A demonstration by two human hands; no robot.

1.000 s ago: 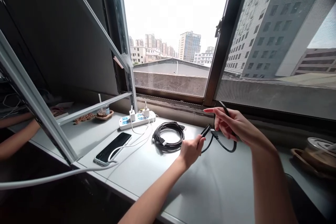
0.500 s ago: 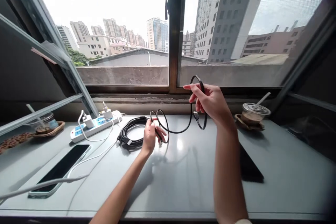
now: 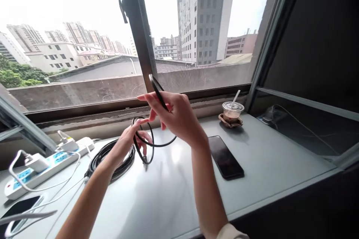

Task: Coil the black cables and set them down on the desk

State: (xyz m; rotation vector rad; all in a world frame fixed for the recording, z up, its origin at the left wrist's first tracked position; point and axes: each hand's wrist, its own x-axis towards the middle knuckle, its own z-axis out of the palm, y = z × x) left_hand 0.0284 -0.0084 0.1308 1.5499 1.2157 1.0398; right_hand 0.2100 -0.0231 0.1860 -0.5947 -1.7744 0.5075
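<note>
Loops of a thin black cable [image 3: 153, 145] hang between my two hands above the grey tabletop [image 3: 165, 194]. My left hand [image 3: 129, 138] is closed round the looped part; a small plug dangles below its fingers. Higher and to the right, my right hand [image 3: 174, 114] pinches another stretch of the same cable, which arcs over the index finger. The two hands come close together, their fingers almost touching. Behind my left wrist lies a thicker coil of black cable [image 3: 97, 157] on the table, partly hidden by the forearm.
A white power strip [image 3: 84, 145] with plugged-in chargers and white cords stands at the left, near a phone [image 3: 21, 206] at the edge. Right of my arm lies a black phone [image 3: 226, 158]. Behind it a lidded drink cup [image 3: 232, 110] sits in a cardboard holder.
My right hand has moved in toward my left hand, bringing its end of the cable along. The view has swung right and tilted.
</note>
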